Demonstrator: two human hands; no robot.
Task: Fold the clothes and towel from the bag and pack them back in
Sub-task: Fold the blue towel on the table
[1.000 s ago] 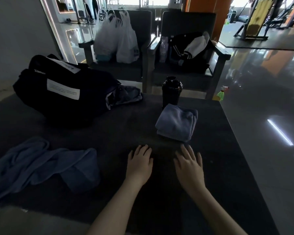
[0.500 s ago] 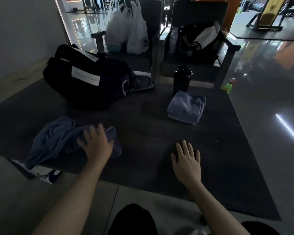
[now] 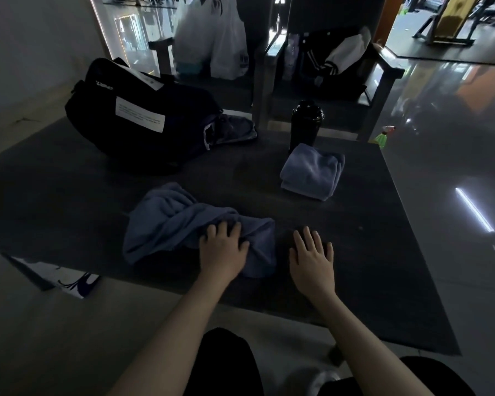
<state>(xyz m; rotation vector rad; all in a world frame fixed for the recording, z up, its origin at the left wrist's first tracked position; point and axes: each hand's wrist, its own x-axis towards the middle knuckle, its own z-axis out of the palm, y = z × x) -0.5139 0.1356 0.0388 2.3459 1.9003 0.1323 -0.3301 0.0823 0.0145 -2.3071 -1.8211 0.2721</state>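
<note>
- The cloth [image 3: 172, 221] has moved most. A second ago it lay sprawled at the table's [image 3: 355, 252] far left; now it sits bunched near the front edge, straight before the person.
- The left hand [image 3: 223, 252] brought it there. It lay flat on the table a second ago, reached left, and now rests on the cloth's right end with its fingers curled into the fabric, gripping a fold.
- The right hand [image 3: 313, 255] has stayed flat on the bare table, fingers spread and holding nothing, just right of the cloth and apart from it.
- For the task, I judge the second piece is now placed for spreading and folding. Nothing has gone back in the bag [image 3: 143, 130] yet.
- The folded towel [image 3: 312, 174] is unchanged at the far right, against the foot of the bottle [image 3: 305, 127].
- The bag lies far left with its open end [image 3: 229, 132] facing right. The dim light hides what, if anything, is still inside.
- The bunched cloth hides its own shape, so I cannot tell garment from towel, nor where its edges run.
- The left fingertips are buried in fabric, so how deep the grip goes is unclear.
- A shoe [image 3: 75, 284] at the lower left is partly cut off by the table edge.
</note>
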